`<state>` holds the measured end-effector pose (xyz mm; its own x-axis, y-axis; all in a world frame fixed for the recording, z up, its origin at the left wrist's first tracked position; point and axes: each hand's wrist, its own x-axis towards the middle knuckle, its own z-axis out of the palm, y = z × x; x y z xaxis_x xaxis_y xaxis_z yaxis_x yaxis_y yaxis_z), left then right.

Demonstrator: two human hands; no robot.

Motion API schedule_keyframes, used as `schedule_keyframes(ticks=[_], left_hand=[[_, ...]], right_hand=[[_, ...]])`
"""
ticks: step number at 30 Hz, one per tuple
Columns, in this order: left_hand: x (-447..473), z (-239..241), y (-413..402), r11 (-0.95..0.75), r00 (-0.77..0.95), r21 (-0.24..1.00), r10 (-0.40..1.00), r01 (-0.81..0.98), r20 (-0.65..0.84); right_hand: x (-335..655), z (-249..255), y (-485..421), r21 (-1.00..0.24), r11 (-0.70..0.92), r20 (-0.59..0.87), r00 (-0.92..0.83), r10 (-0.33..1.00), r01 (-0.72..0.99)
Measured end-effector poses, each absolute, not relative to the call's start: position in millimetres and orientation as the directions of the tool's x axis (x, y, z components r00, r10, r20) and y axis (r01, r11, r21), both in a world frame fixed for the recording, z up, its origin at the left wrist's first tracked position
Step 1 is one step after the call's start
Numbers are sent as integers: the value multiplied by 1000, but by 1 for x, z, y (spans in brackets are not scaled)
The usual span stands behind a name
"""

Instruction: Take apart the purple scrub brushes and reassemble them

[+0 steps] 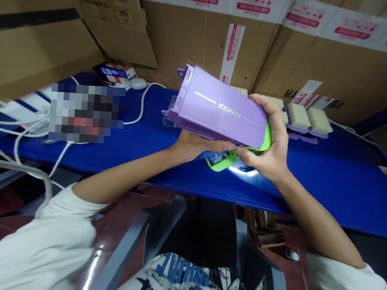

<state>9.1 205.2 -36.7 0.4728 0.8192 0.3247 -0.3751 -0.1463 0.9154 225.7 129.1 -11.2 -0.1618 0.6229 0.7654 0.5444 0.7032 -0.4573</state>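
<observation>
Both hands hold a long purple plastic housing marked KEMOQI above the blue table. It lies tilted, its hooked end pointing left. My left hand grips it from below, the thumb along its vented lower side. At the right end my right hand is wrapped around a bright green end piece, its thumb near the left thumb. Below the housing, on the table, lies another green curved part. Beside it is a clear, dotted piece that I cannot make out. A clear plastic piece shows behind the hooked end.
Several cream bristled blocks on purple bases stand at the back right. White cables and a blurred-out patch occupy the left. A small box and white mouse sit behind. Cardboard walls the blue table's back.
</observation>
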Motion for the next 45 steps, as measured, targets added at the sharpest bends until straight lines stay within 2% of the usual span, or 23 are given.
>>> schedule_keyframes(ticks=[6, 13, 22, 25, 29, 31, 35, 37, 40, 43, 45], left_hand=[[11, -38, 208, -196, 472, 883, 784, -426, 402], [15, -47, 208, -196, 464, 902, 804, -384, 372], [4, -39, 222, -324, 391, 862, 789, -391, 474], [-7, -26, 237, -487, 303, 817, 764, -309, 570], [-21, -4, 245, -800, 254, 598, 572, -34, 780], [-24, 3, 244, -841, 291, 541, 525, 30, 800], [-26, 1, 248, -834, 266, 552, 535, 13, 802], [-28, -4, 256, -836, 225, 546, 542, 49, 810], [-28, -12, 268, -826, 204, 559, 562, 77, 802], [-20, -18, 272, -850, 178, 524, 525, 60, 832], [-15, -20, 270, -869, 172, 490, 495, 74, 852]], right_hand=[[230, -15, 134, -464, 716, 745, -207, 634, 522], [222, -25, 137, -520, 678, 731, -140, 668, 518], [220, -8, 128, -579, 632, 675, -132, 726, 516], [227, -5, 126, -603, 590, 677, -46, 735, 537], [230, -3, 123, -596, 635, 713, -39, 700, 492], [236, 2, 123, -569, 651, 716, -87, 693, 502], [283, 21, 122, -537, 629, 731, -62, 679, 562], [320, 30, 120, -533, 514, 688, -9, 725, 672], [361, 34, 119, -456, 368, 541, -75, 838, 810], [373, 28, 123, -381, 350, 391, -194, 900, 856], [370, 24, 126, -356, 364, 357, -235, 904, 861]])
